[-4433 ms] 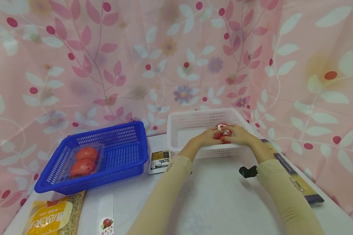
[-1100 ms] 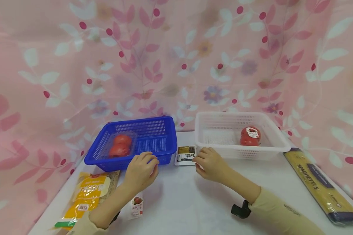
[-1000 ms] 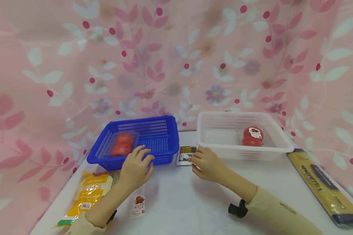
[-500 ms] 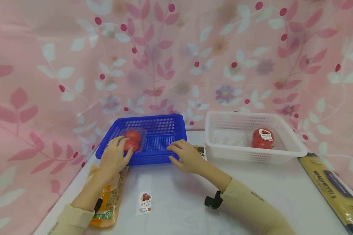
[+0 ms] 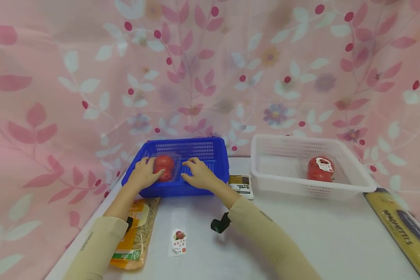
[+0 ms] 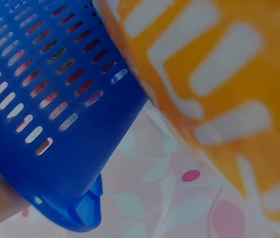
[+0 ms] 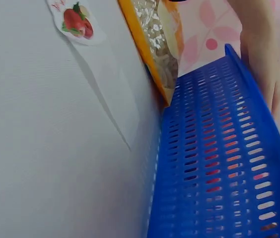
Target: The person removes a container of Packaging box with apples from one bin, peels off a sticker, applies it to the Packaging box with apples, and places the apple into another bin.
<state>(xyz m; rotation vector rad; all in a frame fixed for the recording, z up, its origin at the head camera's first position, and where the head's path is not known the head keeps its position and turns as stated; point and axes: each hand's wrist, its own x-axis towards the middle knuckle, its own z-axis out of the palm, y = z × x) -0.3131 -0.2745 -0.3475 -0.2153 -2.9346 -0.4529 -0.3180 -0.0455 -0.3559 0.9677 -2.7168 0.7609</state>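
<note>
Since half a second ago, we see the right hand (image 5: 198, 175) moved left, over the near rim of the blue basket (image 5: 173, 191), and the left hand (image 5: 143, 175) drawn further in over that basket's left part. Between the two hands lie the tomatoes (image 5: 166, 162) in their clear pack, inside the blue basket at its left. Our left hand is wide, its thumb spread from the fingers and lying in front of the tomatoes; whether it touches the pack, we cannot tell. Our right hand is also wide, just right of the pack and apart from the tomatoes, with finger and thumb parted.

Below our left forearm we have the yellow bag (image 5: 133, 241), close to the blue basket, and beside it a strip (image 5: 178, 241) flat on the table (image 5: 213, 252). Between the baskets sits the sachet (image 5: 240, 184). Inside the white basket (image 5: 283, 179) we see the labelled tomatoes (image 5: 318, 172), and at far right the spaghetti (image 5: 399, 229).
</note>
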